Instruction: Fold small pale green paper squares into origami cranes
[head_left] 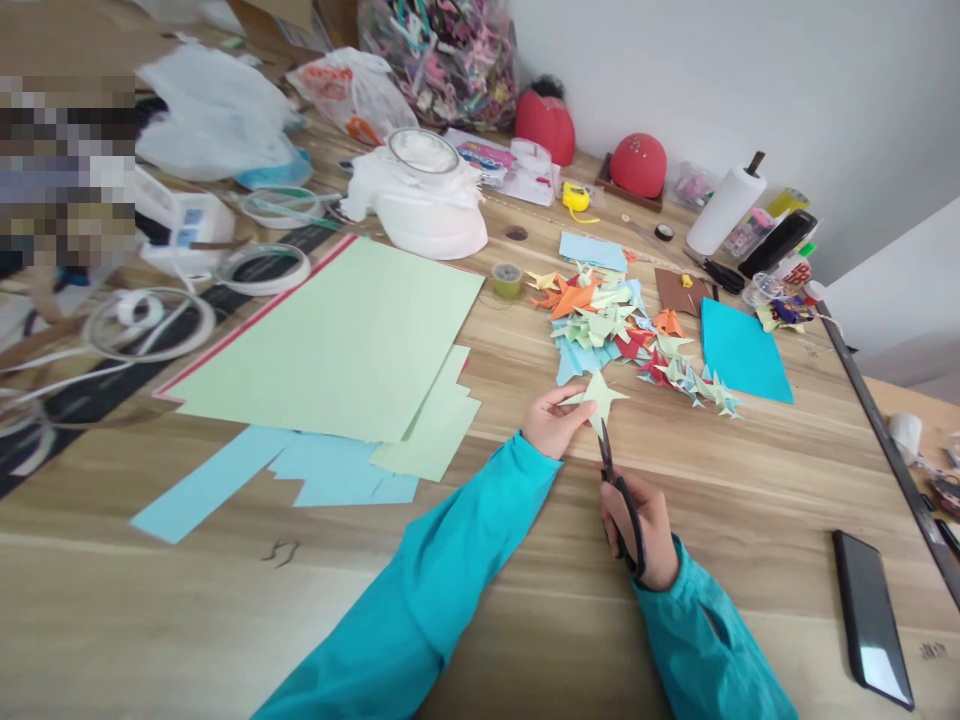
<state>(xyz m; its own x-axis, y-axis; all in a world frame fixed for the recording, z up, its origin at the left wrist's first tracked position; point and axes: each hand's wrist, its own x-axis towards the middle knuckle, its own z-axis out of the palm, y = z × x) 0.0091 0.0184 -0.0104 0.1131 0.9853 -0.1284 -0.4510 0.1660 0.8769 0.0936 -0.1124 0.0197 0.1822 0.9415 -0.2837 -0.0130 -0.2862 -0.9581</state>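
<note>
My left hand pinches a pale green paper star between thumb and fingers, above the wooden table. Black-handled scissors are in my right hand, whose fingers wrap through the loops. Their blades point away from me and meet the lower edge of the star; whether they are cutting into it I cannot tell. Just beyond my hands lies a heap of cut paper stars in green, orange, red and blue.
Large pale green sheets lie at left, with blue paper strips nearer me. A turquoise sheet sits right of the heap, a black phone at lower right. Bags, a white cap, a yellow tape measure and bottles line the back.
</note>
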